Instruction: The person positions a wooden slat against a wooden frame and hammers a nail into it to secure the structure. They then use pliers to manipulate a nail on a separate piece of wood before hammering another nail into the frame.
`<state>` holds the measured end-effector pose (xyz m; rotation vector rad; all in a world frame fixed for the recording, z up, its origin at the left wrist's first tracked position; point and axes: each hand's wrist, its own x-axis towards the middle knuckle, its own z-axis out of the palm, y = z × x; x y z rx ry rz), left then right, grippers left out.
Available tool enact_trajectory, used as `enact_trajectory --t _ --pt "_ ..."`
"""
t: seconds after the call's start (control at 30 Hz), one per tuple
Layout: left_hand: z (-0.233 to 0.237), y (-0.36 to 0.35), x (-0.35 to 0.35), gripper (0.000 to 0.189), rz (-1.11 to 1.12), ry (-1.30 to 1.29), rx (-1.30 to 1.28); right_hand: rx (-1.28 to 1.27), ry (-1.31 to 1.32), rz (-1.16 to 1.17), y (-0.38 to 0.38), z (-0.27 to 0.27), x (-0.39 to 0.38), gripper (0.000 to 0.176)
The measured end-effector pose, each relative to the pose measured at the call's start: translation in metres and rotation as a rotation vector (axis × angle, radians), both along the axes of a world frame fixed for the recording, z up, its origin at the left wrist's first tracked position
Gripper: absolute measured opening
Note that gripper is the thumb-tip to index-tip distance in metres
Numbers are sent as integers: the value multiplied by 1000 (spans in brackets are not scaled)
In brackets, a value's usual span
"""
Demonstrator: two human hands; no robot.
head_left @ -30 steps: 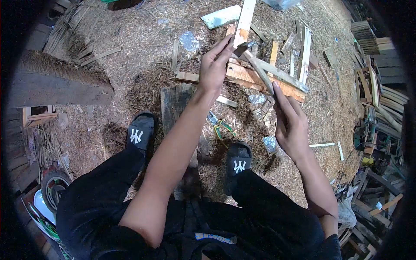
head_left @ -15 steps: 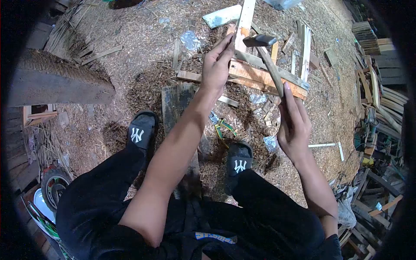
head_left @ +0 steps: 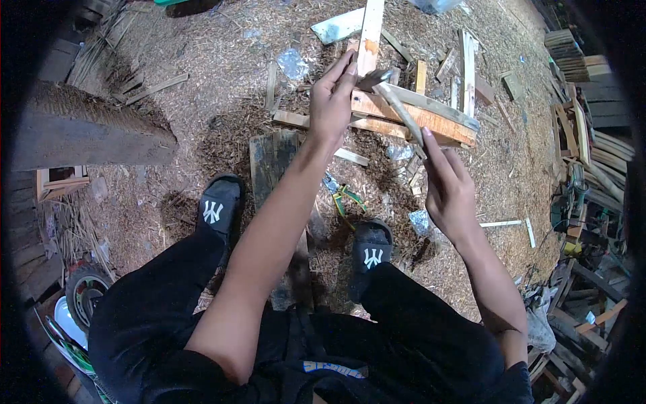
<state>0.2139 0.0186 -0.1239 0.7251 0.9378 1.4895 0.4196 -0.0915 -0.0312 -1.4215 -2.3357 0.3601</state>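
My right hand [head_left: 449, 195] is closed round the wooden handle of a hammer [head_left: 402, 111], whose dark metal head lies close to my left fingertips, over a wooden joint. My left hand [head_left: 331, 101] grips the corner of a wooden frame, its fingers pinched near the foot of a pale upright plank [head_left: 371, 37]. From that corner an orange-toned board [head_left: 417, 120] runs to the right, with a greyish strip [head_left: 431, 104] along its far side. Whether a nail sits under the fingers is hidden.
Pliers with green-yellow handles [head_left: 346, 195] lie on the chip-covered ground between my sandals. A dark plank [head_left: 266, 158] stretches beneath my left arm. A thick beam [head_left: 94, 138] juts in at left; scrap wood [head_left: 592, 296] is heaped at right.
The hammer head has come down and left, from above the boards to the joint beside my left fingers. My right hand has shifted slightly left; my left hand keeps its grip.
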Motion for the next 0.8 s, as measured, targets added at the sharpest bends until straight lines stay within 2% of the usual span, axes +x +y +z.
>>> enact_trajectory --t 0.07,0.13,0.2,0.43,0.5,0.6,0.67,0.73,0.8 --pt "-1 -1 -2 41 -3 33 24 76 150 8 0 -1 1 74" --pt "-3 0 0 41 -1 31 30 86 129 24 2 -1 3 73" --pt "-5 1 2 41 -1 31 40 -13 -2 -31 5 -4 2 74" --pt "-7 1 2 41 64 142 85 94 102 51 4 -5 5 78" --pt "-10 1 4 41 73 134 99 -2 -31 -19 6 -7 5 77" --pt "-5 0 2 41 64 112 89 71 92 4 7 -1 6 79" --pt "-7 2 4 40 108 208 94 128 119 23 8 -3 7 79" --pt "-10 3 4 41 87 140 107 34 -52 17 9 -3 5 77" --pt "-16 6 3 41 83 92 99 19 -40 -6 11 -4 5 76"
